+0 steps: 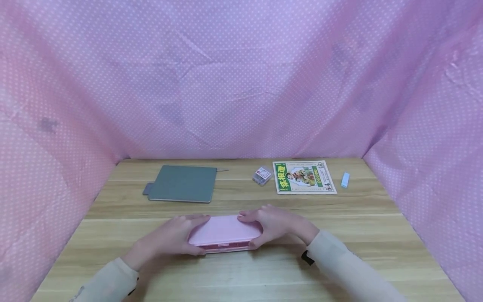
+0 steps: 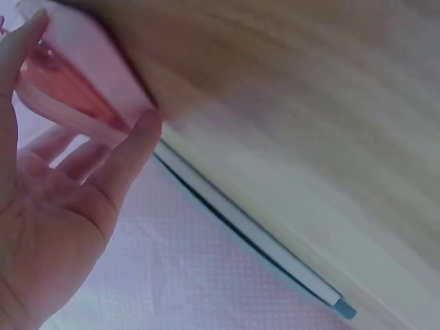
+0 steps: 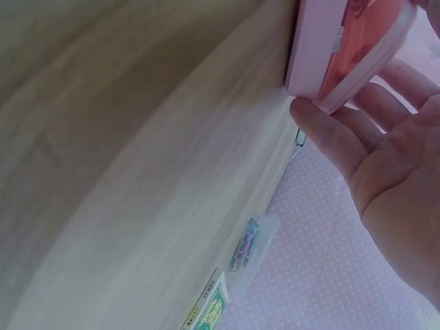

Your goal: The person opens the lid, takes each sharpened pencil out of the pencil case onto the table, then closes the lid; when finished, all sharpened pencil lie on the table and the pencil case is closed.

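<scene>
In the head view a pink pencil-case-like box (image 1: 225, 230) lies on the wooden table (image 1: 249, 281) in front of me, its translucent red-pink side and small front catch toward me. My left hand (image 1: 167, 238) grips its left end, thumb at the near edge and fingers over the top. At the other end my right hand (image 1: 278, 224) holds it the same way. The left wrist view shows the left thumb against a lower corner of the box (image 2: 89, 51). From the right wrist, a finger or thumb touches the bottom corner of the box (image 3: 316, 51).
Behind the box lies a green notebook (image 1: 183, 183) with a pen (image 1: 222, 170) at its right edge. Farther right are a small clear plastic box (image 1: 262, 175), a green-and-white illustrated booklet (image 1: 305, 177) and a light-blue stick-like item (image 1: 345, 180). Pink dotted cloth (image 1: 241, 105) hangs around the table.
</scene>
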Motion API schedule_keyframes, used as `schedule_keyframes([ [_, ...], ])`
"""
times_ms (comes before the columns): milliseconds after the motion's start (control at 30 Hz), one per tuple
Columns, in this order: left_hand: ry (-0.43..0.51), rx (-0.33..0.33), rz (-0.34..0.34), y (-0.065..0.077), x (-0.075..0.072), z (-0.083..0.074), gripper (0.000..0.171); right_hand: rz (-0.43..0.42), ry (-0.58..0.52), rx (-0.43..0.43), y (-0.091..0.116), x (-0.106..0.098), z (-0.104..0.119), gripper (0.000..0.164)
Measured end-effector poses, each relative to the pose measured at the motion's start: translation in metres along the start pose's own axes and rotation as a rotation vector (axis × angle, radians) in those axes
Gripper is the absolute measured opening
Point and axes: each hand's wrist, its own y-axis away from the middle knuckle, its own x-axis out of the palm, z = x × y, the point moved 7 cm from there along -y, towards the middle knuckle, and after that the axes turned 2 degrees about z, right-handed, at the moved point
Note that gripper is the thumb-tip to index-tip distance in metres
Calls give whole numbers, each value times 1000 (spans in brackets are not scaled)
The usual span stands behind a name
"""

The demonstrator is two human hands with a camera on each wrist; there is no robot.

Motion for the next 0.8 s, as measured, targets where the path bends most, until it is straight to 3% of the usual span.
schedule_keyframes([
  [200, 147, -27, 43, 3, -2, 10, 94, -57, -191, -75, 2, -6, -7, 65],
  [400, 298, -64, -9, 7, -2, 24, 108, -126, -401, -114, 7, -13, -15, 52],
  [600, 388, -69, -97, 10, -11, 26, 143, -164, -484, -26, 9, -15, -25, 51],
  [800, 406, -89, -112, 14, -13, 26, 152, -225, -720, 102, 7, -13, -37, 59],
])
